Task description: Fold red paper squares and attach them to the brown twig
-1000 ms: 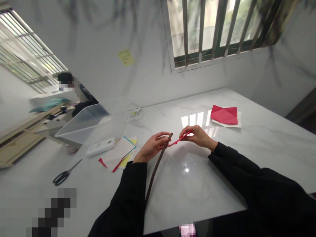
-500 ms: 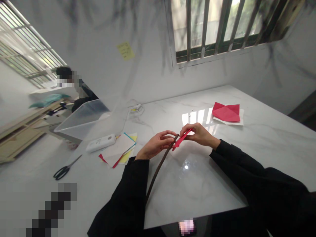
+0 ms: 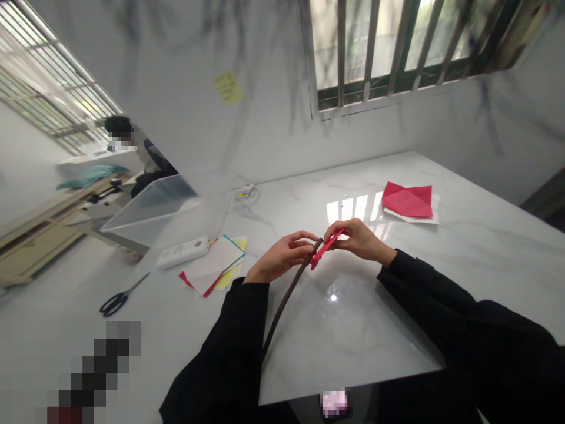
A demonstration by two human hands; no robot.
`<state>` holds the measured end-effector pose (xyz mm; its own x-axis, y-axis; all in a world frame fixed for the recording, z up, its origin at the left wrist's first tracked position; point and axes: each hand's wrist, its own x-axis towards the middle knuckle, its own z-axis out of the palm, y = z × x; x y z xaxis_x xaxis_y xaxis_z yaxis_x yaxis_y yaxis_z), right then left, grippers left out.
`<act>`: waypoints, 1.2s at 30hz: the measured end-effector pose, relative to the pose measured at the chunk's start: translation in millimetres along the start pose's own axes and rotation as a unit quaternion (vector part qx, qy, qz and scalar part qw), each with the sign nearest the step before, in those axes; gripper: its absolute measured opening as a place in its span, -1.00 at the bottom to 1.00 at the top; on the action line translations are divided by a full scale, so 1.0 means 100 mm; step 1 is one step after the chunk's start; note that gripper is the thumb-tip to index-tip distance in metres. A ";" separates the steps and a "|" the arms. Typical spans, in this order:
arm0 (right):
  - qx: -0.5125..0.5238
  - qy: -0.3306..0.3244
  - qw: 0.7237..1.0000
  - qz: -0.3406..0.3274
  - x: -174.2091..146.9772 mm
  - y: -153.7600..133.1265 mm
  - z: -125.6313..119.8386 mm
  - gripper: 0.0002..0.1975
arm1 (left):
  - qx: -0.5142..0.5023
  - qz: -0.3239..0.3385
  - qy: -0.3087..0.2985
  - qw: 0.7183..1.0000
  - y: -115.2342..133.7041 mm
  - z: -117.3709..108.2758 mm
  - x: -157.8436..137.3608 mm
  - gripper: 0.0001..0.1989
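- Head view: the marbled white worktop runs back to a wall with a barred window and a yellow note.
- Red paper lies over a white sheet near its far right corner; scissors and loose sheets lie toward its left edge.
- Left hand: fingers bent, grasping the top of a brown stick, which slants toward the near edge beside the sleeve.
- Right hand: pinching a red piece above mid-worktop, its lower end by the stick; contact unclear.
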<state>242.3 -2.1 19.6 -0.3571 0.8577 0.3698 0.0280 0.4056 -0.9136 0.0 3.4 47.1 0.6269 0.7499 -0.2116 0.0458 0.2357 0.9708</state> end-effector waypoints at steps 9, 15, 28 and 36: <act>0.015 -0.002 1.000 0.009 -0.02 0.00 0.01 -0.78 | -0.001 -0.004 -0.007 1.000 0.00 0.00 0.00 -0.62; 0.027 0.003 0.999 0.025 -0.01 0.00 0.02 -0.82 | -0.008 -0.012 -0.012 1.000 0.00 -0.01 0.01 -0.64; 0.058 0.003 0.997 0.048 -0.03 0.01 0.04 -0.77 | -0.015 -0.020 -0.011 1.000 0.01 0.00 0.01 -0.58; 0.060 0.018 0.997 0.045 -0.02 0.01 0.06 -0.75 | -0.026 -0.019 -0.015 0.999 -0.01 -0.01 0.02 -0.61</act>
<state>237.3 -5.4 16.5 -0.3241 0.9008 0.2889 -0.0532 0.2875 -0.9563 0.2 5.4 45.3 0.6490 0.7209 -0.2433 0.0296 0.2956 0.9548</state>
